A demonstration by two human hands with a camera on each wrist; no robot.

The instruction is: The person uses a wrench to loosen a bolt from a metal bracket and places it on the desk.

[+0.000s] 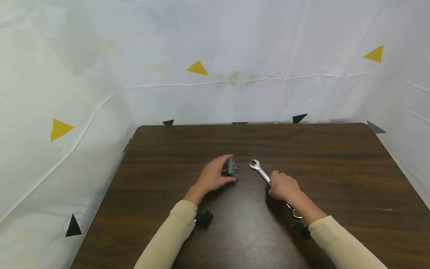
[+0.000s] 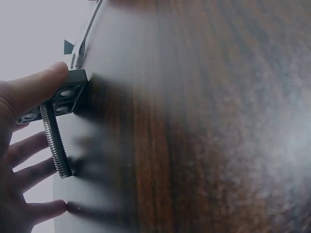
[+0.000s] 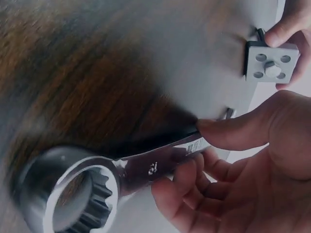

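Observation:
On the dark wooden table [image 1: 336, 168] my left hand [image 1: 215, 175] holds a small grey square plate [image 1: 232, 167] on its edge, thumb and fingers around it. In the left wrist view a long threaded bolt [image 2: 55, 141] runs from the plate [image 2: 68, 94] back toward my palm. The right wrist view shows the plate's face [image 3: 270, 62] with several holes and the bolt's hex head in the middle. My right hand [image 1: 283, 186] grips the shaft of a silver combination wrench [image 1: 263, 173]. Its open end points toward the plate, and its ring end [image 3: 73, 194] sticks out behind the hand.
White sheeting [image 1: 235, 56] with yellow and black triangle markers surrounds the table on three sides. Small black wrist cameras [image 1: 203, 218] sit by both cream sleeves. The tabletop around the hands carries nothing else.

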